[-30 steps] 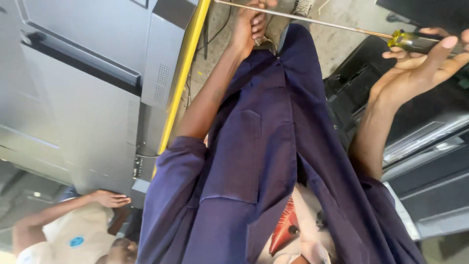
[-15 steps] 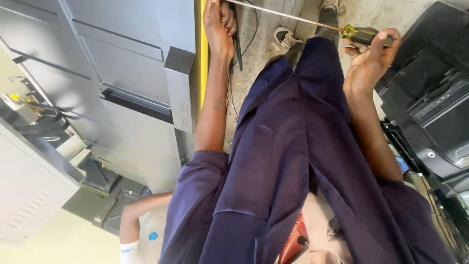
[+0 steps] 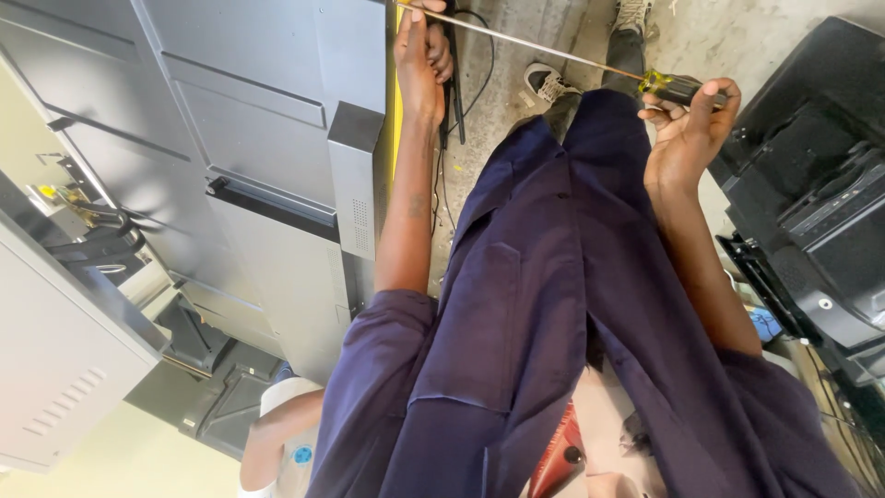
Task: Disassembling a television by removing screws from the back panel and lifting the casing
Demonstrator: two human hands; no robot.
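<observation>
My left hand [image 3: 417, 57] is raised at the top of the view, its fingers closed round the thin metal shaft of a long screwdriver [image 3: 553, 53] near its tip. That tip sits by the yellow edge strip [image 3: 397, 111] of a big grey flat-screen back panel [image 3: 249, 138]. My right hand [image 3: 687, 124] grips the screwdriver's black and yellow handle [image 3: 678, 88]. The shaft runs level between both hands, above my navy coverall legs [image 3: 544, 277].
Black cables [image 3: 452, 92] lie on the concrete floor beside the panel. A black machine casing [image 3: 820, 203] stands at the right. Another person in a white shirt [image 3: 286, 433] crouches at the lower left, next to more grey housings [image 3: 64, 369]. My shoes [image 3: 548, 85] are at the top.
The view has swung so the grey panel fills more of the left. My right hand has closed round the handle and drawn inward; my left hand stays on the shaft near the panel edge.
</observation>
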